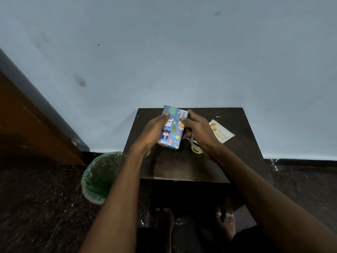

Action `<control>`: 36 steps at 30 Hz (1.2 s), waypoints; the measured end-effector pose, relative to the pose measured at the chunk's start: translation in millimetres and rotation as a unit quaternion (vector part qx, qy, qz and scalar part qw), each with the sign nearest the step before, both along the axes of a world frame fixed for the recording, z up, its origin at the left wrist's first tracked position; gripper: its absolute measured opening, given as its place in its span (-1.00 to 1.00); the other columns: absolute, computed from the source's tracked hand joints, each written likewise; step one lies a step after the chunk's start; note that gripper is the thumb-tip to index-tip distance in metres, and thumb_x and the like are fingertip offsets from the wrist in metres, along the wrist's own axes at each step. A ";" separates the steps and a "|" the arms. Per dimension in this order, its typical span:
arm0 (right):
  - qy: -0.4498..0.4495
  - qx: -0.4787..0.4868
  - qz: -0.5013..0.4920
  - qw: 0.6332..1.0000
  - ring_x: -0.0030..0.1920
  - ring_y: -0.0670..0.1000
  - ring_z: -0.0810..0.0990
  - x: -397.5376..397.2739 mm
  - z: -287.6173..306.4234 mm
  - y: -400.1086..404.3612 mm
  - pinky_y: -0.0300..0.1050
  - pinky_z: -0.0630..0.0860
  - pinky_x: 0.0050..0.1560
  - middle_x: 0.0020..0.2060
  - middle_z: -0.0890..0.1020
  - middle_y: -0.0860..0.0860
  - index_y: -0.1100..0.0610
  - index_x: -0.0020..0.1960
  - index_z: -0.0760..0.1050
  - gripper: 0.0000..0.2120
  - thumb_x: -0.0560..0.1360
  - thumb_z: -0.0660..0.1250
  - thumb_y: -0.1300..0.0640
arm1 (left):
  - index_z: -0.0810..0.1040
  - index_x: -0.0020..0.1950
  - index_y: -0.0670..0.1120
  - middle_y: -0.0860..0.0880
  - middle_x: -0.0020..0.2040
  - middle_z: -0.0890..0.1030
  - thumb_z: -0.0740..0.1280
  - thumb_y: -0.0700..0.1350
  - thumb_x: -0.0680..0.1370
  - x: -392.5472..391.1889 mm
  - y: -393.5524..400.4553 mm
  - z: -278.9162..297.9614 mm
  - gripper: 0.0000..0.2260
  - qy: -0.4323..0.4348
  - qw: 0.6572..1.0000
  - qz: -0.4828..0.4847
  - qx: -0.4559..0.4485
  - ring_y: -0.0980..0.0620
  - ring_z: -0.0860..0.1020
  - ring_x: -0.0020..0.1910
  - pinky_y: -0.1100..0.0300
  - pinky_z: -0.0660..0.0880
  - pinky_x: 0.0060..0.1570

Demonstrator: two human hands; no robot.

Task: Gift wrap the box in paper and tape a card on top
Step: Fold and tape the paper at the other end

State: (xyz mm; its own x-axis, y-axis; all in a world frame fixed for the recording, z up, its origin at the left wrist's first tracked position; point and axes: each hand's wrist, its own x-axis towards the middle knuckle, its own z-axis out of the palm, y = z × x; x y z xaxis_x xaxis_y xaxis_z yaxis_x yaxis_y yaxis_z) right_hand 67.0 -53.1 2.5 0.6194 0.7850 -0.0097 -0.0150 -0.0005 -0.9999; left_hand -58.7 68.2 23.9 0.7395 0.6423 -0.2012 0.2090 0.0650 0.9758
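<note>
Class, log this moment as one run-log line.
box: wrapped | left hand, right hand: holding it | card: on table, untaped

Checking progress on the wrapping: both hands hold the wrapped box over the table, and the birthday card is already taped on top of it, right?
Not quite. The head view shows the card lying on the table, right of the wrapped box.

- Bare forearms, no sleeves, no watch or rings seen
- Left hand (pixel 153 132), right hand (pixel 198 132) ungloved
- Bare feet (pixel 226 223)
- Dark shorts at bottom edge
</note>
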 end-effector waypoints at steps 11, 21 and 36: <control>-0.115 -0.036 -0.115 0.986 -0.02 -0.10 0.72 -15.0 -0.9 -1.5 0.04 0.69 -0.01 -0.01 0.71 -0.13 -0.06 0.24 0.51 -0.58 0.42 0.50 -0.07 | 0.48 0.50 0.01 -0.04 0.18 0.74 0.07 0.12 0.79 1.3 -11.6 0.3 -0.61 -0.038 0.998 -0.049 -0.031 0.01 0.76 0.03 0.10 0.70 -0.06; -0.137 -0.057 -0.099 0.984 -0.06 -0.07 0.74 -10.6 -1.1 -3.0 0.08 0.70 -0.08 0.00 0.72 -0.09 0.00 0.29 0.51 -0.51 0.43 0.42 -0.17 | 0.43 0.56 0.06 -0.03 0.26 0.73 0.17 0.09 0.77 -0.7 -9.9 3.6 -0.64 -0.062 0.996 -0.057 -0.035 -0.08 0.73 0.17 -0.03 0.70 0.07; -0.101 -0.044 -0.051 0.993 -0.15 -0.13 0.71 -2.6 7.2 -8.0 -0.12 0.59 -0.26 -0.06 0.74 -0.04 0.07 0.22 0.61 -0.59 0.43 0.30 -0.02 | 0.51 0.42 0.15 0.03 0.17 0.75 0.25 0.02 0.75 -6.1 -2.6 3.4 -0.75 -0.060 0.996 -0.060 -0.032 0.02 0.72 0.10 0.04 0.68 0.09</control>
State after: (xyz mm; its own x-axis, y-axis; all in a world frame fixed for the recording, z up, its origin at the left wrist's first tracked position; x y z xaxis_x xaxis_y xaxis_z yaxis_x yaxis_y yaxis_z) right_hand 64.5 -61.1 9.7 0.6925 0.7191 0.0571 0.1813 -0.0969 -0.9786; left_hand -64.9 65.6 27.3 0.8320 0.5359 -0.1436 0.1004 0.1092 0.9889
